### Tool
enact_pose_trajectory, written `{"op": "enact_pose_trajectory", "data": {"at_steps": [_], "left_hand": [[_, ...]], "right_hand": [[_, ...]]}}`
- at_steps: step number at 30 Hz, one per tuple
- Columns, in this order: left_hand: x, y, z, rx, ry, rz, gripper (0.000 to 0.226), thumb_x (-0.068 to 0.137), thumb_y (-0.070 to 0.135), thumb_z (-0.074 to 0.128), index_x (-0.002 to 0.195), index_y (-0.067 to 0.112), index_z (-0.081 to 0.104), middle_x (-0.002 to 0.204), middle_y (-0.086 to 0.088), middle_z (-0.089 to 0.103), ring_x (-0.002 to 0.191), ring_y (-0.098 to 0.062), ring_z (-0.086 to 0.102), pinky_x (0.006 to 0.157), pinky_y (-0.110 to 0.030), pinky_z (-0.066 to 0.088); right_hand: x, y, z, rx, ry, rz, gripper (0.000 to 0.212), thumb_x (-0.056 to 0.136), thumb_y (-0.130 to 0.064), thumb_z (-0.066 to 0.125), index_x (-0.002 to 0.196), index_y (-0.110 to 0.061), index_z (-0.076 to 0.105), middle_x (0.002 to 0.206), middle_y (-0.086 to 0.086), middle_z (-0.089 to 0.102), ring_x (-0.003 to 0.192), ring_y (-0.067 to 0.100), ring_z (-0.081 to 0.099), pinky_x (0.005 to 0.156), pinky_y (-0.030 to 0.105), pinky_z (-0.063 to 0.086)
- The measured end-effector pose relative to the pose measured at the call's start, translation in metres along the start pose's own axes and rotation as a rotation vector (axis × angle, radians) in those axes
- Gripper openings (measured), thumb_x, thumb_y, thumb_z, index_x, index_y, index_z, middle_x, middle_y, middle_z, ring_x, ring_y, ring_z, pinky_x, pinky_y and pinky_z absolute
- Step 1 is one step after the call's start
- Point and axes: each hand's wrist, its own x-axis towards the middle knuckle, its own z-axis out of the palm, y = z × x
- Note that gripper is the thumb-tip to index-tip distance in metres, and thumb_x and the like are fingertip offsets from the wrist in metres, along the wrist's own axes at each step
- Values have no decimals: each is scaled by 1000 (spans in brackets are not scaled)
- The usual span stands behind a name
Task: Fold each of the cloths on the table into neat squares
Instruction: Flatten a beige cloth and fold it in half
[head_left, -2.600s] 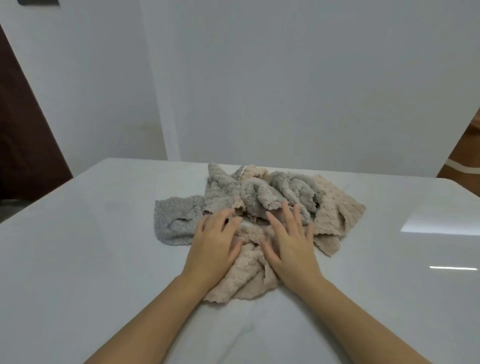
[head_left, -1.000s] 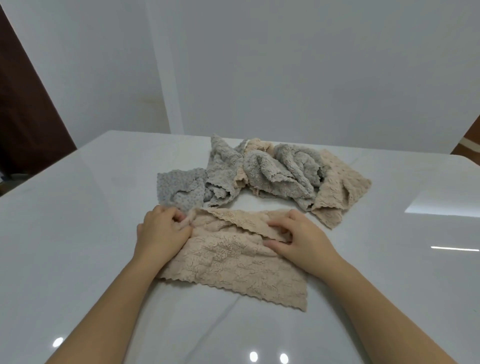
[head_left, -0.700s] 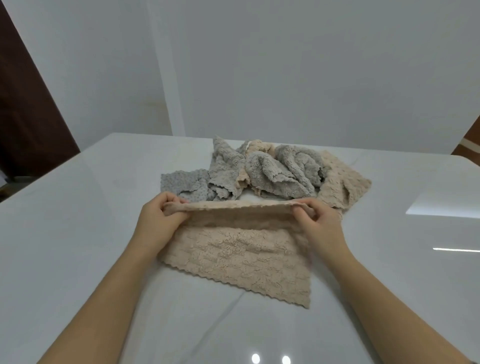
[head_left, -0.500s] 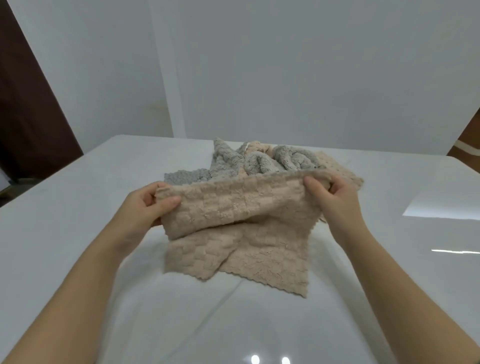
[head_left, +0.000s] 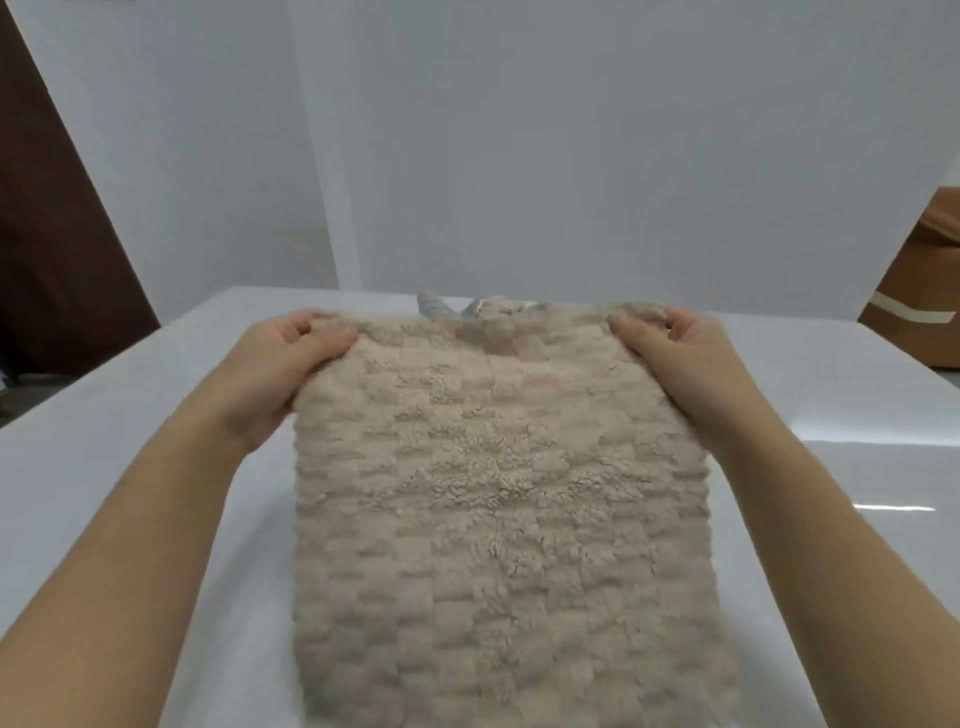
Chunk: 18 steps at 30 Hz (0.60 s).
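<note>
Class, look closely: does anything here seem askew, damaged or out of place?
Nothing stands out. The left hand and right hand hold the beige cloth spread by its top corners; crumpled cloth tips peek behind it.

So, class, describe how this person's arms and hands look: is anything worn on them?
The left forearm and right forearm are bare, no sleeves in view. The left hand and right hand wear no gloves; no rings, watch or bracelet show.

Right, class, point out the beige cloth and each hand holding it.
beige cloth (head_left: 498, 493): head view, middle of its fluffy face.
left hand (head_left: 284, 370): head view, middle of the hand.
right hand (head_left: 684, 361): head view, middle of the hand.
</note>
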Motion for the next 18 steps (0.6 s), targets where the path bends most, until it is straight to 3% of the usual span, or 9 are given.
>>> {"op": "enact_pose_trajectory", "data": {"at_steps": [4,5,8,11,12,14,16,18], "left_hand": [[34,-81,15,319,86,-129,10,91,13,62,83,15,68,79,-4,68,74,-20,62,66,-28,47],[39,-100,21,436,127,-121,12,90,14,62,80,13,68,75,-3,66,74,-21,60,64,-27,45],[44,-136,41,748,238,-29,18,91,21,55,75,14,63,68,1,60,73,-23,57,56,-28,37],[48,-141,52,924,288,104,17,94,22,51,82,21,63,76,3,61,76,-22,57,55,-29,37],[50,-139,54,1007,295,160,12,93,20,53,93,20,65,87,0,63,85,-23,58,60,-31,40],[51,-136,62,1155,330,268,28,89,14,57,117,15,61,111,-7,58,104,-26,53,81,-37,41],[41,-124,81,1133,305,389,42,88,7,55,130,13,54,127,-10,52,118,-27,46,98,-41,37],[24,-115,106,1069,143,452,50,94,12,47,143,14,42,148,-8,37,138,-24,31,114,-44,26]], "right_hand": [[22,84,16,-474,34,128,26,90,-29,64,78,-6,63,65,1,63,60,15,60,55,24,44],[24,104,21,-573,38,148,24,90,-27,62,75,-9,60,66,1,61,64,17,60,56,25,43],[24,137,37,-755,103,164,14,91,-30,51,91,-21,61,85,0,64,89,26,60,68,34,47],[23,136,48,-959,179,-16,28,91,-22,53,118,-20,57,111,2,60,107,26,53,80,37,41],[21,133,53,-1031,195,-116,36,89,-18,55,125,-16,54,121,6,57,113,27,50,88,40,40],[13,123,65,-1086,136,-240,48,91,-18,53,137,-12,47,139,8,47,129,28,41,106,42,31],[7,116,78,-1124,-79,-229,56,98,-23,41,151,-13,28,158,6,27,147,24,19,120,44,14],[3,123,86,-1160,-296,-137,57,103,-31,25,156,-16,10,164,3,3,151,24,-3,121,49,0]]}}
